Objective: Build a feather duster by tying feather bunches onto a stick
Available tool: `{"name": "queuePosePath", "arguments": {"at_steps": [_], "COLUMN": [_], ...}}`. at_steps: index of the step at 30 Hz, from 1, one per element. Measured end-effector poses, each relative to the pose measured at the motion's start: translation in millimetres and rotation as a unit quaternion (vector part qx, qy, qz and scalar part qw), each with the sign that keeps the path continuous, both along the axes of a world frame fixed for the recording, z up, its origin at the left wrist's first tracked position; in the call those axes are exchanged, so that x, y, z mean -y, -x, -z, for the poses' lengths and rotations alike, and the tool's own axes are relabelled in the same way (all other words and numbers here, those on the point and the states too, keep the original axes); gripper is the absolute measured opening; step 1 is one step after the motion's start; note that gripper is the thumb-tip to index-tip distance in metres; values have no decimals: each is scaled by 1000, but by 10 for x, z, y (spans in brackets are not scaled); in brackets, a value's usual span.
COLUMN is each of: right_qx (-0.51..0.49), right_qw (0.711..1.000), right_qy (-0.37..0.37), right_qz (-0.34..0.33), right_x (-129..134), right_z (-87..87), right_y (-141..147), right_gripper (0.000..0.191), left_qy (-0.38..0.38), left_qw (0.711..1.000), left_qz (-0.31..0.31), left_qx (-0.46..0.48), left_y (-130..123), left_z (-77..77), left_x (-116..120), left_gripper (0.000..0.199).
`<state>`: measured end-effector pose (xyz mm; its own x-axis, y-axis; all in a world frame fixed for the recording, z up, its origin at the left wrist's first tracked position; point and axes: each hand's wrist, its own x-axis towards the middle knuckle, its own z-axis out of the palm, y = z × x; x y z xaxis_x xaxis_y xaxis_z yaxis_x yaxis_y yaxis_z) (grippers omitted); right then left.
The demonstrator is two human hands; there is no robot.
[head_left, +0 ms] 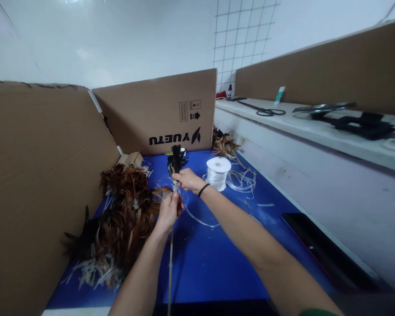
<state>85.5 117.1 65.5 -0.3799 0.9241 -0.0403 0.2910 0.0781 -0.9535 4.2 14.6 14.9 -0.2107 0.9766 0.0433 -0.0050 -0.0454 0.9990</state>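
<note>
A thin stick with a tuft of black feathers at its top, like a small feather duster, stands almost upright in front of me. My left hand is closed around the stick, below the feathers. Higher up, my right hand pinches at the feathers' base, where whitish wrapping shows between the hands. A loose white ribbon runs over the table from near my hands. To the right of them stands a spool of white ribbon.
Brown feather bundles lie at the left of the blue table. Cardboard panels wall the back and left. Another feather bundle is at the back right. Scissors rest on the right ledge; a black flat panel lies below.
</note>
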Motion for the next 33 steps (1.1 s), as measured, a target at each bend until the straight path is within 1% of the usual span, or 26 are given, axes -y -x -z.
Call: {"name": "queuePosePath", "arguments": {"at_steps": [2,4,8,10,12,14,16,18,20,22,23,27,29,31,33], "right_qx": [-6,-10,-28,-41,-61,-85,-101,-67,22,105,130,180,195,197,185], "right_qw": [1000,1000,998,997,995,993,992,996,997,989,985,976,972,969,964], "right_qy": [8,15,42,53,54,46,30,-7,-61,-100,-107,-105,-116,-144,-187], "right_qz": [1,-4,-25,-39,-57,-74,-74,-51,-34,-37,-43,-61,-57,-45,-43], "right_x": [14,36,119,167,189,163,89,-6,-92,-142,-151,-104,-68,-56,-76], "right_z": [-8,-15,-17,-7,18,64,139,241,355,460,504,614,636,642,639], "right_y": [-11,-15,6,22,26,14,-10,-30,-30,-3,21,150,207,251,291], "right_gripper": [25,25,27,28,31,33,31,23,14,12,11,4,7,12,15], "left_qy": [0,19,52,43,28,16,4,-9,-22,-28,-31,-44,-43,-42,-35], "left_qw": [1000,1000,995,994,994,995,996,997,997,997,997,995,995,996,998], "left_qz": [-4,-3,13,25,28,24,13,-3,-23,-38,-45,-71,-74,-65,-36], "left_qx": [6,21,79,101,101,91,86,81,73,66,62,55,54,52,48], "left_y": [-4,-2,26,47,77,118,173,241,315,385,414,459,427,362,278], "left_z": [2,-7,-55,-77,-94,-112,-138,-176,-221,-262,-277,-290,-272,-252,-241], "left_x": [-2,-6,-8,-1,10,23,37,54,72,88,93,91,84,84,98], "left_gripper": [43,45,48,45,42,41,39,37,36,36,35,32,31,31,32]}}
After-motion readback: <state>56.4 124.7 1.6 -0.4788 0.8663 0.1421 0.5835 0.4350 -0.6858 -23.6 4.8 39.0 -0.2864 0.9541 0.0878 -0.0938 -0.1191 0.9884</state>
